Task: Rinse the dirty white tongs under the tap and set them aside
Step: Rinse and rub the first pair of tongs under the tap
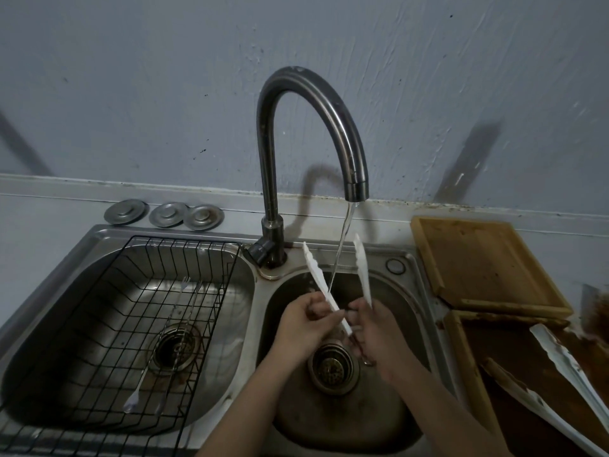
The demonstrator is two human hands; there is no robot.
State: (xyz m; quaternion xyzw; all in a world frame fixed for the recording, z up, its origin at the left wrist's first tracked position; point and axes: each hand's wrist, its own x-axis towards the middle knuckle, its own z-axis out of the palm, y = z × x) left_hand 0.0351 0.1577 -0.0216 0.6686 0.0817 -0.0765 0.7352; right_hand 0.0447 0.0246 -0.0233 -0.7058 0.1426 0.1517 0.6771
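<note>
Left hand (301, 319) and right hand (374, 324) gripping white tongs (318, 275), scalloped arms spread upward, tap (357, 183) stream between

Both hands, left hand (304, 319) and right hand (375, 324), hold white tongs (318, 278) in right sink basin (408, 311); tap (309, 133) stream falls between spread arms.

Dim, bluish light, a little grainy. The tap (309, 133) throws a soft curved shadow on the wall (131, 77) behind it, to its right. Faint sheen on the sink (82, 252) steel. Wide-angle bending and blur toward the right edge.
</note>
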